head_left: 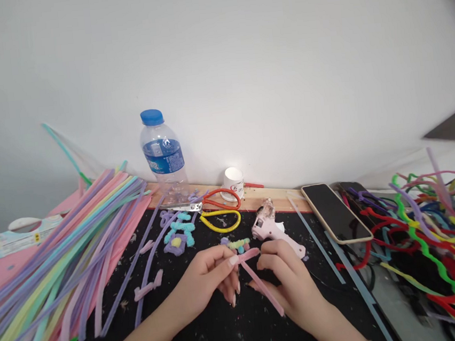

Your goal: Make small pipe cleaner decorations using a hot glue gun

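My left hand [211,276] pinches a pink pipe cleaner [263,287] between thumb and forefinger. Near the pinch the pipe cleaner is bent over, and its long tail slants down to the right. Curled around the bent part's right end are the fingers of my right hand [288,280]; its fingertips are partly hidden. Just beyond the hands lies a small multicoloured twisted piece [238,244]. A pale pink glue gun [275,230] rests behind my right hand. Scissors [219,214] with red and yellow handles lie open behind my left hand.
Pastel pipe cleaners [79,260] are heaped at left. Purple and turquoise shaped pieces [179,233] lie on the black mat [215,338]. A water bottle [164,158] and paper cup [233,179] stand by the wall. At right are a phone [336,212], glue sticks [316,237] and tangled bright pipe cleaners [432,247].
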`<state>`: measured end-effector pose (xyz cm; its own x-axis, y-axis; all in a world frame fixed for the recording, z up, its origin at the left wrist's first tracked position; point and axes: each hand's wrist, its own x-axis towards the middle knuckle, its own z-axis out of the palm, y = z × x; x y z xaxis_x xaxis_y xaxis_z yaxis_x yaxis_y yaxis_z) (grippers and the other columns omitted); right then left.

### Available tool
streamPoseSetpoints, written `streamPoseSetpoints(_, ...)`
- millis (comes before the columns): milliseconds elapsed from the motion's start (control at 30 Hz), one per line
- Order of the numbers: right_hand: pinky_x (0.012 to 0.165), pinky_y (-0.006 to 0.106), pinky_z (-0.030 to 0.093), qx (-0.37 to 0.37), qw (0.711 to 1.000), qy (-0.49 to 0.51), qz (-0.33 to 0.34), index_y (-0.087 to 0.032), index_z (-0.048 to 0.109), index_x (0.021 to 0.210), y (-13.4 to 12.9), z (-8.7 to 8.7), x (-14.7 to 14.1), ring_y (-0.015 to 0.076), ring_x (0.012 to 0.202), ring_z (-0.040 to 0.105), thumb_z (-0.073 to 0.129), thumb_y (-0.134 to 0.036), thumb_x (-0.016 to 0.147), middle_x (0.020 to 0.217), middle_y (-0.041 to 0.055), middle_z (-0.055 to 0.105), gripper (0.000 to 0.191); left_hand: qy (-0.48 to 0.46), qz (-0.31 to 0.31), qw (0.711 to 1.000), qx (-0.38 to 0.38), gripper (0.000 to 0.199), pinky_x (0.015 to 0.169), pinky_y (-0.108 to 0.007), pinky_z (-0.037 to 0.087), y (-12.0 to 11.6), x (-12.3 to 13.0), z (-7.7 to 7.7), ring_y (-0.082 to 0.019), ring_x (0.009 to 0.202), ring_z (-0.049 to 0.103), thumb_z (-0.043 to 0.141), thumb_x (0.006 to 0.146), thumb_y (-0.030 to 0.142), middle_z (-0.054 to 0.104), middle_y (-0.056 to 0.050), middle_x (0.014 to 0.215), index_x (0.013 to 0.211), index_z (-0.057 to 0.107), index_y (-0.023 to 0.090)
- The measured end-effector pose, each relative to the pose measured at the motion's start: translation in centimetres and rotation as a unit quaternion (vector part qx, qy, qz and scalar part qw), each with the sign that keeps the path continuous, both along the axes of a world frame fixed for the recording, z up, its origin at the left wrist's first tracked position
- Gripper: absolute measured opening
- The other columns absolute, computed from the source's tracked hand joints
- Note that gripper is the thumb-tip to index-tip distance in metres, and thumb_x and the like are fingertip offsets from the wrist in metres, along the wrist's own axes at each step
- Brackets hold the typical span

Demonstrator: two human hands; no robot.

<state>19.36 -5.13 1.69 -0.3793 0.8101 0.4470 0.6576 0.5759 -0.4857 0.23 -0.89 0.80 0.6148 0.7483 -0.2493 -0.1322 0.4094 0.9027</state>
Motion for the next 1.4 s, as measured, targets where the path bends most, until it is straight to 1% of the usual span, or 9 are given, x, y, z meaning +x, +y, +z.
streamPoseSetpoints(67,0.073,0.033,0.047,-0.005,1.000,0.000,0.011,-0.018,0.052,0.091,-0.1,0.1,-0.1,0.0205,0.086,0.052,0.055,-0.014,0.084,0.093,0.0086,0.053,0.009,0.018,-0.001,1.000,0.023,0.028,0.045,-0.019,0.044,-0.1,0.1,0.1,-0.008,0.043,0.054,0.052,0.086,0.038,0.059,0.001,0.057,0.072,0.053,0.014)
streamPoseSetpoints(167,0.076,0.035,0.047,-0.027,0.999,0.005,0.023,-0.017,0.052,0.094,-0.3,0.3,-0.1,0.0214,0.089,0.052,0.049,-0.009,0.083,0.096,0.0102,0.053,0.013,0.048,-0.002,0.997,0.057,0.028,0.046,-0.019,0.044,-0.4,0.0,0.0,-0.008,0.044,0.054,0.050,0.087,0.038,0.060,0.001,0.060,0.073,0.053,0.014)
streamPoseSetpoints(433,0.073,0.036,0.046,-0.050,0.998,0.042,0.022,-0.019,0.049,0.091,-0.3,0.4,-0.3,0.0207,0.086,0.051,0.045,-0.007,0.083,0.094,0.0085,0.051,0.015,0.125,-0.034,0.976,0.174,0.027,0.052,-0.021,0.046,-0.7,-0.2,0.2,-0.010,0.049,0.054,0.044,0.090,0.031,0.056,0.001,0.062,0.071,0.054,0.015)
streamPoseSetpoints(667,0.071,0.033,0.045,-0.078,0.992,0.098,0.009,-0.020,0.049,0.085,-0.2,0.0,-0.5,0.0191,0.083,0.052,0.047,-0.008,0.084,0.086,0.0056,0.051,0.012,0.216,-0.090,0.929,0.286,0.028,0.054,-0.019,0.041,-0.7,-0.3,1.0,-0.010,0.051,0.054,0.041,0.090,0.025,0.053,0.003,0.058,0.066,0.054,0.017)
streamPoseSetpoints(867,0.070,0.031,0.044,-0.086,0.985,0.150,0.002,-0.020,0.046,0.075,0.1,0.0,-0.9,0.0181,0.080,0.051,0.049,-0.008,0.083,0.077,0.0028,0.051,0.015,0.243,-0.130,0.884,0.379,0.025,0.060,-0.020,0.038,-0.8,-0.6,1.0,-0.011,0.057,0.053,0.040,0.089,0.021,0.055,0.003,0.060,0.068,0.053,0.018)
streamPoseSetpoints(933,0.068,0.029,0.043,-0.109,0.981,0.163,-0.002,-0.020,0.044,0.074,0.1,0.0,-1.0,0.0169,0.076,0.051,0.049,-0.010,0.084,0.076,0.0021,0.051,0.015,0.249,-0.141,0.870,0.402,0.024,0.062,-0.020,0.037,-0.8,-0.6,0.9,-0.011,0.060,0.054,0.040,0.089,0.019,0.056,0.003,0.062,0.068,0.053,0.018)
streamPoseSetpoints(1100,0.054,0.023,0.037,-0.223,0.960,0.167,-0.017,-0.020,0.044,0.074,0.0,-0.5,-1.0,0.0120,0.059,0.045,0.047,-0.017,0.087,0.070,-0.0010,0.051,0.014,0.258,-0.157,0.846,0.439,0.023,0.062,-0.020,0.036,-0.8,-0.6,1.0,-0.012,0.061,0.054,0.041,0.089,0.018,0.057,0.002,0.064,0.069,0.052,0.018)
streamPoseSetpoints(1267,0.050,0.021,0.034,-0.290,0.939,0.181,-0.031,-0.019,0.047,0.074,0.1,-0.8,-0.9,0.0101,0.052,0.041,0.048,-0.022,0.088,0.061,-0.0045,0.047,0.014,0.247,-0.165,0.840,0.454,0.023,0.062,-0.021,0.037,-0.8,-0.7,1.0,-0.013,0.062,0.055,0.039,0.088,0.015,0.058,0.002,0.065,0.070,0.053,0.018)
streamPoseSetpoints(1400,0.051,0.021,0.037,-0.343,0.908,0.237,-0.035,-0.019,0.047,0.073,0.3,-1.0,-1.0,0.0103,0.053,0.044,0.049,-0.028,0.087,0.059,-0.0048,0.046,0.017,0.252,-0.167,0.840,0.451,0.024,0.064,-0.021,0.037,-0.8,-0.7,0.9,-0.013,0.064,0.055,0.039,0.089,0.016,0.059,0.002,0.067,0.071,0.054,0.018)
